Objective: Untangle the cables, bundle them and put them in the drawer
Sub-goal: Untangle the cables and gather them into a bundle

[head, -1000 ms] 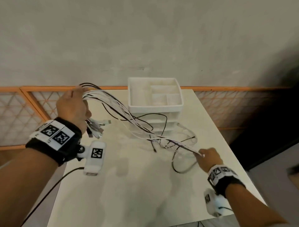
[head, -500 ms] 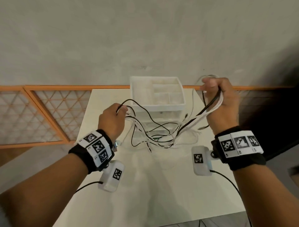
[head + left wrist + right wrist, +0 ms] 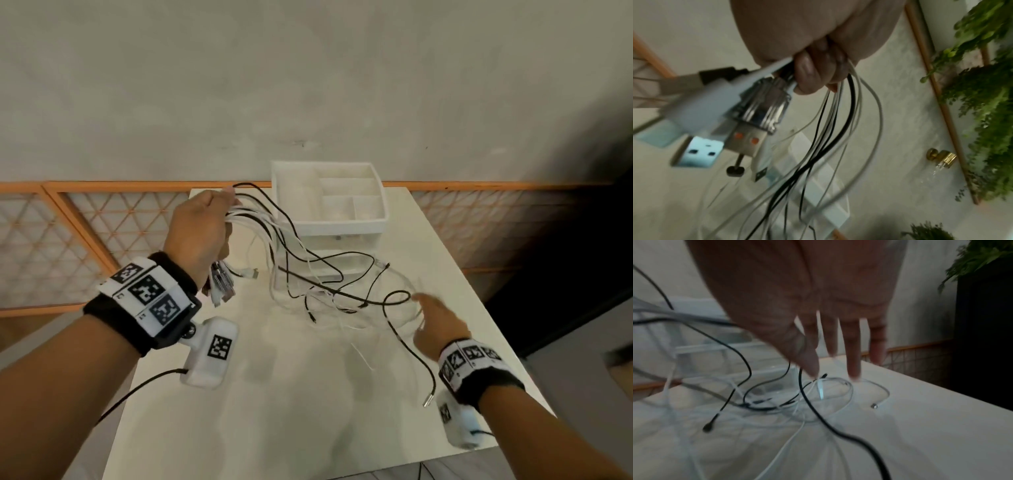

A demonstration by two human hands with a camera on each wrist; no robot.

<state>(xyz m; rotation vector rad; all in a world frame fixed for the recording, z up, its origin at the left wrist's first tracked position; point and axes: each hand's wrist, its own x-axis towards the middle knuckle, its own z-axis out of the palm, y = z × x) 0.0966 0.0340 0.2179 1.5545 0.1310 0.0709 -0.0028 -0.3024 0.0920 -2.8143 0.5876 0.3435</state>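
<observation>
At the left, the left hand (image 3: 202,229) is raised above the white table (image 3: 274,411), fingers curled tight round a bunch of black and white cables (image 3: 308,270), whose USB plugs (image 3: 222,284) dangle below the fist. The cables trail rightward, sagging in front of the white drawer unit (image 3: 329,219) and ending in a loose tangle on the table. At the right, the right hand (image 3: 440,323) reaches toward those loose ends with fingers (image 3: 854,363) spread straight, gripping nothing.

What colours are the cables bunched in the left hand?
Black and white cables, clearest in the left wrist view.
</observation>
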